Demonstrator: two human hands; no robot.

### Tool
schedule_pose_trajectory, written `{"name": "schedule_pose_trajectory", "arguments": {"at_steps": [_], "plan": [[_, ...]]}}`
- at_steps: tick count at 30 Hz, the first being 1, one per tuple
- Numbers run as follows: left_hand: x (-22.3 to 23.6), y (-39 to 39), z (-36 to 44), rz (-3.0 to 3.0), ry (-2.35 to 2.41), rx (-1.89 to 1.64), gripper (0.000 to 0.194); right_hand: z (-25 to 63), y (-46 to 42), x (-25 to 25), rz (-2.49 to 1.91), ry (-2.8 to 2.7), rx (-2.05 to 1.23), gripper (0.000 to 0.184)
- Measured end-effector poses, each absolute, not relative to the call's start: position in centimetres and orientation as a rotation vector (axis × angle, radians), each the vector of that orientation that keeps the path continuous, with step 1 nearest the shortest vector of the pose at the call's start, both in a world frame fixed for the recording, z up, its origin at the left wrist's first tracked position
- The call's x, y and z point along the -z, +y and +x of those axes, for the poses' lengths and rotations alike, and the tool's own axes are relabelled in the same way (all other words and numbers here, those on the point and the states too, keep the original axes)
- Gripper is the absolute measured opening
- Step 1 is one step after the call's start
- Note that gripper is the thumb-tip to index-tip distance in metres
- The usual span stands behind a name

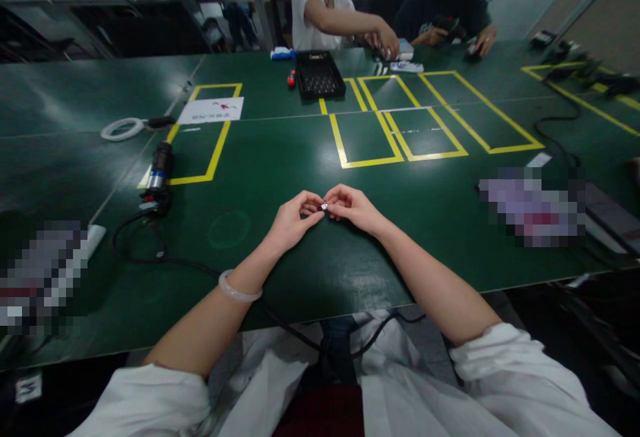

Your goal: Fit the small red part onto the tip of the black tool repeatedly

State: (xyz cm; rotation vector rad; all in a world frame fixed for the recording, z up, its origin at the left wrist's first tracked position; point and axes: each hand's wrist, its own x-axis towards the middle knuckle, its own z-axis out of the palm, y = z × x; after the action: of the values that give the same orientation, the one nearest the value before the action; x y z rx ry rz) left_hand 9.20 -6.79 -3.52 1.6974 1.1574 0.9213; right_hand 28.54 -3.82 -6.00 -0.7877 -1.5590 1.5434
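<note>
Between the fingertips of both hands is a small white and silvery piece (325, 206), too small to name. My left hand (299, 216) pinches it from the left, thumb below and fingers curled. From the other side my right hand (351, 208) closes its thumb and fingers on the same piece. Both hands are just above the green table (280, 277), near its front edge. The fingers partly hide the piece.
A black tray (320, 76) of small parts stands at the back, with a red object (292, 78) beside it. Yellow tape rectangles mark the table. An electric screwdriver (159, 170) with a black cable (195, 265) lies left. Across the table, two people handle things.
</note>
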Motion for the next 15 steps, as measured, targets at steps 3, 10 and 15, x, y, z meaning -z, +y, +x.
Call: {"name": "schedule_pose_trajectory", "arguments": {"at_steps": [3, 10, 15], "plan": [[3.49, -6.8, 9.12, 1.716, 1.177, -0.938, 0.026, 28.51, -3.84, 6.03, -0.78, -1.542, -1.556, 0.034], [3.32, -6.83, 9.07, 1.756, 1.2, -0.936, 0.025, 28.62, -3.9, 5.85, -0.818, -1.548, -1.563, 0.033], [3.26, -7.04, 9.15, 1.866, 1.201, -0.966, 0.025, 28.58, -3.89, 5.89, -0.837, -1.552, -1.561, 0.033]]}}
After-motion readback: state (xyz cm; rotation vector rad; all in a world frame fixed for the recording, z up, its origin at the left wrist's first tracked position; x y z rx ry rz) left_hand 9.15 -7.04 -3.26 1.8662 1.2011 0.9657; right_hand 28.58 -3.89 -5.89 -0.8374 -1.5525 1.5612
